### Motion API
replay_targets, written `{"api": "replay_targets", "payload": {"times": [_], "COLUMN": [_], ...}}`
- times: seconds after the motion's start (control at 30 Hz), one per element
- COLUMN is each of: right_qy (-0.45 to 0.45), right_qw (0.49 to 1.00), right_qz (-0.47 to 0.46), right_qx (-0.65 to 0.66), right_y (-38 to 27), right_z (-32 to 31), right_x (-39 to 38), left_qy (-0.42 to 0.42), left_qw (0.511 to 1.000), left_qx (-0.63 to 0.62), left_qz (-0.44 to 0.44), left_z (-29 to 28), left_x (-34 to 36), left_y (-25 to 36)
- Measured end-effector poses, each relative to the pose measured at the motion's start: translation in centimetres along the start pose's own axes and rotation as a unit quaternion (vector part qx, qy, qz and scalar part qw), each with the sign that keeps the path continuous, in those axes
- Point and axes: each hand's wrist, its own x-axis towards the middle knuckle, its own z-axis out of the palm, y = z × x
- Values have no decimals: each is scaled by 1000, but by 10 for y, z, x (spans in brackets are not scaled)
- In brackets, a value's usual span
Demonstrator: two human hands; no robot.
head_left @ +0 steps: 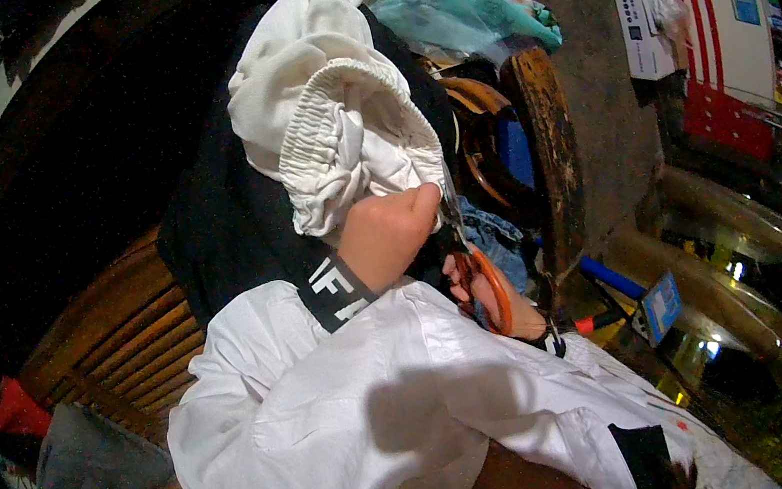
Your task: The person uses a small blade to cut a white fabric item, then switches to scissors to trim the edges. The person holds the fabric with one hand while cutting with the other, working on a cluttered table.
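Note:
A white cloth garment [290,108] with a gathered elastic edge lies bunched over black cloth [216,220]. My left hand [390,237] is closed on the lower right end of its elastic edge, thumb and fingers pinching the fabric. My right hand [492,298] is wrapped round the orange handle of a pair of scissors [494,280]. The blades point up and lie right beside the pinched edge. Whether they touch the fabric I cannot tell. My right fingers are partly hidden behind the handle.
Slatted wooden seating [133,313] is at the left, with a grey cloth [96,471] on it. A worn wooden armrest [547,140] stands to the right, near a teal plastic bag [447,8]. Farther right are a white box [645,34] and a blue-handled tool [613,277].

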Motion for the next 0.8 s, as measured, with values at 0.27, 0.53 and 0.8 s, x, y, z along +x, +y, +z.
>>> {"api": "replay_targets", "payload": {"times": [0.27, 0.53, 0.8], "right_qy": [7, 50, 113], "right_qw": [999, 990, 991], "right_qz": [-35, -121, -69], "right_qx": [2, -49, 11], "right_y": [12, -13, -39], "right_z": [-7, 4, 18], "right_x": [30, 34, 28], "left_qy": [-16, -23, -21], "left_qw": [997, 996, 996], "left_qx": [-66, -77, -75], "left_qz": [31, 39, 31], "left_z": [-5, -5, -13], "left_x": [1, -2, -3], "left_y": [2, 3, 2]}}
